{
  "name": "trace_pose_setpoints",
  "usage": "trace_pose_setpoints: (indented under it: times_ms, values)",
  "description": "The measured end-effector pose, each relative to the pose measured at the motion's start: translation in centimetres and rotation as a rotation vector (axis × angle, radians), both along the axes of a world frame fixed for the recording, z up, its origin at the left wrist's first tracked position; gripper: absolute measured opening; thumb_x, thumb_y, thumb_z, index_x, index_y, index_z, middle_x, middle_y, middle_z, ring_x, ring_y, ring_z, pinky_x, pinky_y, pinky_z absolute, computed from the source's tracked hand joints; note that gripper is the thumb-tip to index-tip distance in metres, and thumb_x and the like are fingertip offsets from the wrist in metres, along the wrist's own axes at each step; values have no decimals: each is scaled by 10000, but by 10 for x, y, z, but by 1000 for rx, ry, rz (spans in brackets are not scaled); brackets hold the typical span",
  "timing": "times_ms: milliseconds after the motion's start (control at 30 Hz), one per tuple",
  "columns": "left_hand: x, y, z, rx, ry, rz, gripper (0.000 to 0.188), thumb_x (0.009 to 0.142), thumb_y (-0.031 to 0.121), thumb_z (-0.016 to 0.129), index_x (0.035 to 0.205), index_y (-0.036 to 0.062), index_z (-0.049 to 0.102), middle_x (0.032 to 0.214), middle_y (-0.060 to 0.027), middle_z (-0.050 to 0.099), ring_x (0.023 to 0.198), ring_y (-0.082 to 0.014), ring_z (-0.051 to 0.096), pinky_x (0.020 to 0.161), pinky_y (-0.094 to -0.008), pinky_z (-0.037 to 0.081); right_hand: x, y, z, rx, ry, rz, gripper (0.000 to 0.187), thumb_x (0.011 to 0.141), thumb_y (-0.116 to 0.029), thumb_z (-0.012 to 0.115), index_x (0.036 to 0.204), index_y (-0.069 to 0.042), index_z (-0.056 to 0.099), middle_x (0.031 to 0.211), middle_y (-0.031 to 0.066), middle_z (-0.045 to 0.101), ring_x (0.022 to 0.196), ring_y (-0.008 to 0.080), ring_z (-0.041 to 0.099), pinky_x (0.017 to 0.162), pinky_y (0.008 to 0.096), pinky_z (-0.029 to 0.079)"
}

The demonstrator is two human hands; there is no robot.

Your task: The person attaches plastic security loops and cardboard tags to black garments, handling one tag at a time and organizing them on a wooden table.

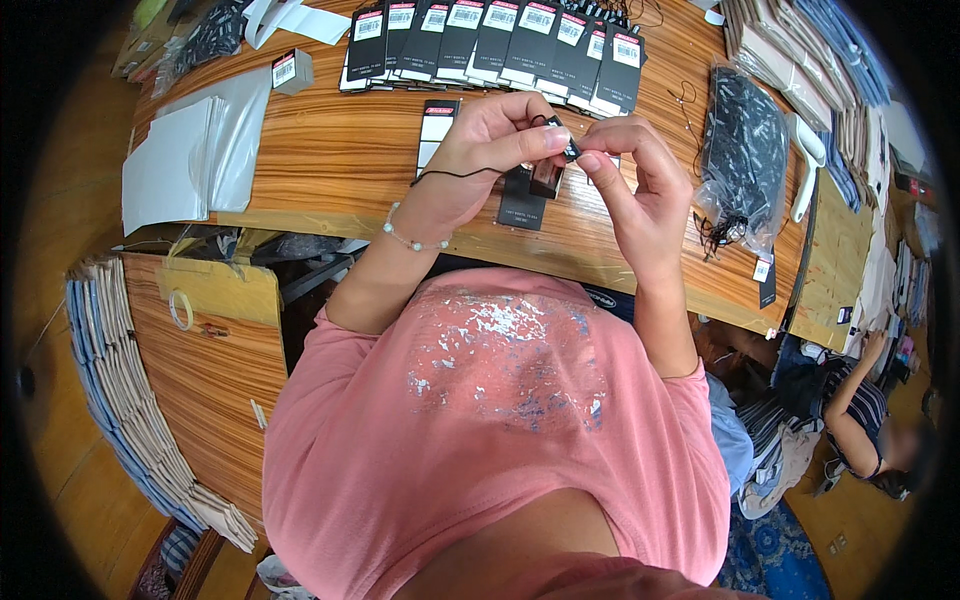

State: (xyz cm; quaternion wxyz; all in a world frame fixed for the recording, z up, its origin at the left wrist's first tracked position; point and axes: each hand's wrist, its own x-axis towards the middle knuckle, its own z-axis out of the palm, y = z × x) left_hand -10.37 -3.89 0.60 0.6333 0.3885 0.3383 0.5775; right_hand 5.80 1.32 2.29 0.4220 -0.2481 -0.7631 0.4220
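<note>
My left hand pinches a small black plastic tag seal between thumb and forefinger. From it a thin black string runs back across the left wrist. My right hand is closed, its thumb and fingertip meeting at the seal's other side. Just below the fingers is a small dark brown block-like piece; whether it is held or hanging I cannot tell. A black hang tag lies under the hands near the table edge. Another black and white tag is partly hidden behind my left hand.
Overlapping black hang tags line the table's far side. A clear bag of black string seals and a white handheld tool lie at right. White sheets and a small box are at left. Folded garments are stacked around; another person works at far right.
</note>
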Motion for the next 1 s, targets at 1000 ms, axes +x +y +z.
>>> trace_pose_setpoints:
  times_ms: [1000]
  values:
    - [-28,11,-27,167,127,93,431,824,26,568,1194,32,348,992,-44,536,937,-105,523,811,-237,435,-48,42,4,-755,438,386,206,849,-67,533,1043,-19,481,841,122,610,741,141,570,702,246,454]
